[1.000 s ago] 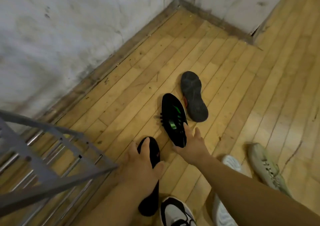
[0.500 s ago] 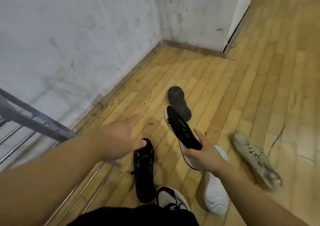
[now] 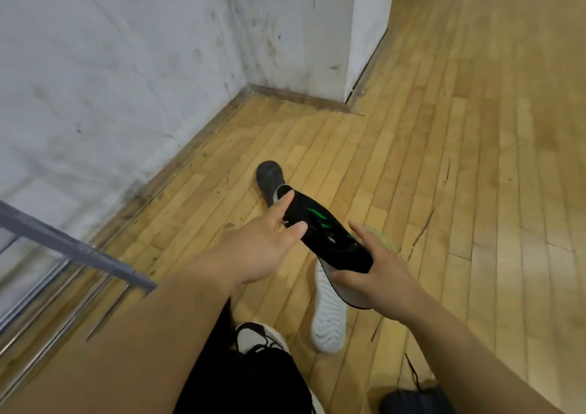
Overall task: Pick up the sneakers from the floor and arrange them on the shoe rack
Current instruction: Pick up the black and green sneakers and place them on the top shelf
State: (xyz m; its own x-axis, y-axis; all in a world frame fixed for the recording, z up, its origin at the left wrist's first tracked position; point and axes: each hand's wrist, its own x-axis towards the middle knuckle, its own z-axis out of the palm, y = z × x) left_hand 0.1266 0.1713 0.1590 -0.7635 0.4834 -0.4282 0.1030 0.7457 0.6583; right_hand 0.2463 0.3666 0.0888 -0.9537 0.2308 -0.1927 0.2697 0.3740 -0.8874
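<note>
A black sneaker with green marks [image 3: 326,232] is lifted off the floor, my right hand [image 3: 377,274] gripping its heel end. My left hand [image 3: 266,242] is spread open with its fingertips touching the sneaker's toe end. A dark grey sneaker [image 3: 269,177] lies sole up on the wooden floor behind it. A white sneaker [image 3: 328,321] lies sole up below the held one. The grey metal shoe rack [image 3: 79,255] stands at the left against the wall.
A pale greenish sneaker [image 3: 382,236] peeks out behind my right hand. My own black-and-white shoe [image 3: 257,337] and black shorts are at the bottom. Another dark shoe [image 3: 412,401] sits at the bottom right. White walls form a corner ahead.
My right hand has lifted the black sneaker higher off the floor. My left hand moved right and now touches its toe. The black sneaker near the rack is out of sight behind my left arm.
</note>
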